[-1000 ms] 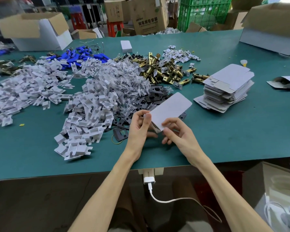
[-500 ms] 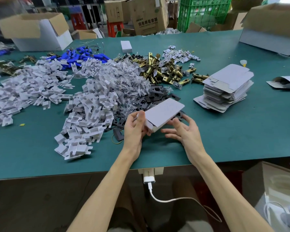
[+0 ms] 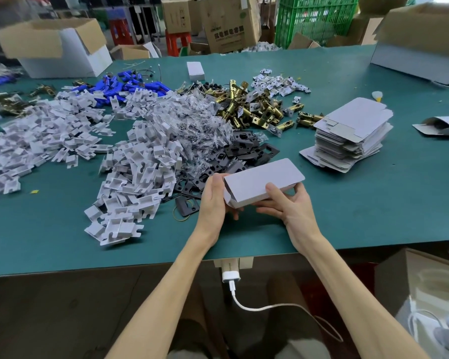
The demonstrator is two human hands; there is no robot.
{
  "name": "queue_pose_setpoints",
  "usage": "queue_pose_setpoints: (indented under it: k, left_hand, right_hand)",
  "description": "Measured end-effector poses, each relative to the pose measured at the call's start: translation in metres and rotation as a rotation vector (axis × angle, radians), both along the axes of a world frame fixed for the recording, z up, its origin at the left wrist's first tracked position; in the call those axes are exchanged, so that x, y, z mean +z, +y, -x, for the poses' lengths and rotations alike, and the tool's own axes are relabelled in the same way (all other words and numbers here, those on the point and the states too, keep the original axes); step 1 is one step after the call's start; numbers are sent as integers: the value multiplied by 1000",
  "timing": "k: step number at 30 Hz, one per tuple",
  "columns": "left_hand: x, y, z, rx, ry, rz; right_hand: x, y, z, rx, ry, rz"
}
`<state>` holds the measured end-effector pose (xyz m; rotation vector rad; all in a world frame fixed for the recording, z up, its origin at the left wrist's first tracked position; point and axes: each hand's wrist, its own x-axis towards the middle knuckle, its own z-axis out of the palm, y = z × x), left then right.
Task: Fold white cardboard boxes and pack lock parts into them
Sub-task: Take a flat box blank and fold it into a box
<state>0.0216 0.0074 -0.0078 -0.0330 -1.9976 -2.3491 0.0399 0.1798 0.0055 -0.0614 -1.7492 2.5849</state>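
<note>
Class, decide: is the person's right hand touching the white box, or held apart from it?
Touching. In the head view the right hand has its thumb on the white box and fingers underneath.

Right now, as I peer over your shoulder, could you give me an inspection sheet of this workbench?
Surface: green table, largely covered with parts.
Job's things: white box folded into shape, held in both hands; stack of flat box blanks to its right; brass latches, black plates and white inserts in heaps.
Clutter: blue cylinders and a small white box at the far side.
Hands: left hand grips the box's left end; right hand holds its right side, thumb on top.
Cables: white cable hangs from a plug under the table edge.
Surroundings: cardboard cartons and a green crate behind.
</note>
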Motion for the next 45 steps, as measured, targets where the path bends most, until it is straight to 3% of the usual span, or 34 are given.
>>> queue_pose_setpoints:
  k: [25,30,36,39,45]
  left_hand:
    - [-2,-2,2,8,-32,50]
    - [-2,-3,3,76,-49,96]
    - [3,-2,1,0,-46,27]
    - [6,-3,-1,-43,-38,36]
    - [15,-9,-1,-141,-125,-137]
  right_hand:
    - [-7,4,-2,3,59,-34]
    - [-9,1,-3,29,83,-142]
    - [-9,-1,-5,29,137,-240]
    - [-9,1,-5,20,143,-230]
    - [-9,1,-3,-9,116,-152]
